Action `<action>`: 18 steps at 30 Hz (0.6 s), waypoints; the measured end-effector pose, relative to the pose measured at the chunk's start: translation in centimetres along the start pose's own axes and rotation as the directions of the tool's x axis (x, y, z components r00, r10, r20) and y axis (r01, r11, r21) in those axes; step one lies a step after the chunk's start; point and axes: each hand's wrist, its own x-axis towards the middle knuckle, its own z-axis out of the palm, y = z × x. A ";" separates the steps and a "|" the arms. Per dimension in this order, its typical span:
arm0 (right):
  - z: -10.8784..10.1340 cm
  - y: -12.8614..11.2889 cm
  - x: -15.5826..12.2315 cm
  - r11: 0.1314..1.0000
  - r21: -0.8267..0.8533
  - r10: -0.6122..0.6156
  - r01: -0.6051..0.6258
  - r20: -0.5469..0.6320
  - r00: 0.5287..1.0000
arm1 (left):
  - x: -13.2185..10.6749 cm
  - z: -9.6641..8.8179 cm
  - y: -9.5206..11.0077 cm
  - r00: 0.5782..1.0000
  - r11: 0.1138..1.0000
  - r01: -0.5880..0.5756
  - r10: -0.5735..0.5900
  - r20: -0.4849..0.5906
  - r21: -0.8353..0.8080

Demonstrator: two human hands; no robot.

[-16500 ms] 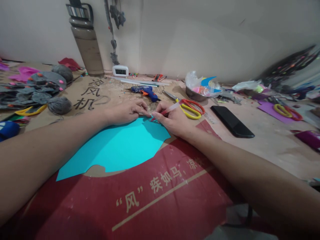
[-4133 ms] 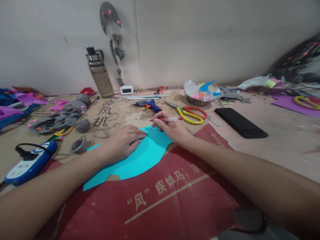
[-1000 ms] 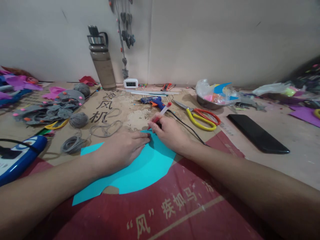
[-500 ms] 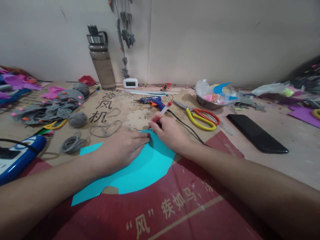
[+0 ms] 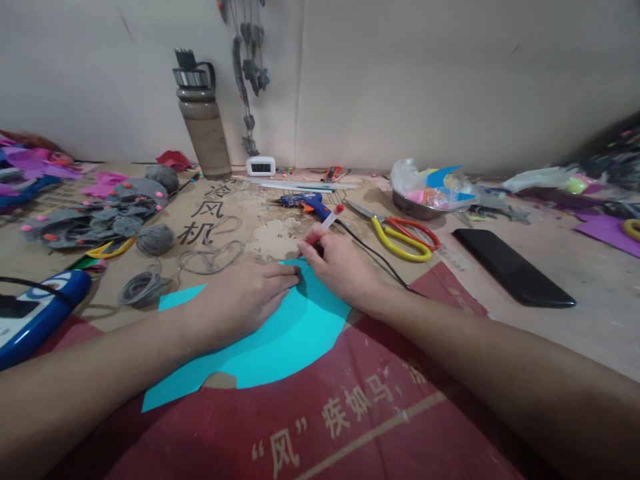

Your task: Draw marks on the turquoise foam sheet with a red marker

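A turquoise sheet (image 5: 290, 343) with a curved, cut edge lies on the cardboard in front of me. My left hand (image 5: 245, 297) rests flat on it, fingers stretched toward its far edge. In my right hand (image 5: 340, 260) is a pen (image 5: 329, 221) with a red end and a pale barrel, tilted up to the right. Its tip is hidden by the fingers, close to the sheet's far edge and the left fingertips. Just beyond the pen lies a blue glue gun (image 5: 306, 202) with a black cord.
Scissors (image 5: 400, 240) with yellow and red handles and a black phone (image 5: 515, 267) lie to the right. Behind them stands a metal bowl (image 5: 420, 207). Grey yarn (image 5: 145, 287) and felt pieces (image 5: 100, 217) are on the left. A bottle (image 5: 204, 127) and small clock (image 5: 261, 166) stand by the wall.
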 end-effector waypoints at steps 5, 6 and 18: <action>0.0 0.0 0.0 1.000 -0.001 0.016 -0.016 -0.001 1.000 | -0.1 0.2 0.0 1.000 1.000 0.015 -0.015 -0.001 -0.009; 0.1 0.1 0.0 1.000 0.004 0.014 -0.014 -0.003 1.000 | -0.1 0.2 0.0 1.000 1.000 0.018 -0.018 0.001 -0.005; 0.2 0.5 0.1 1.000 0.017 -0.019 0.020 -0.025 0.999 | 0.0 0.1 -0.1 1.000 1.000 -0.004 0.004 0.006 0.029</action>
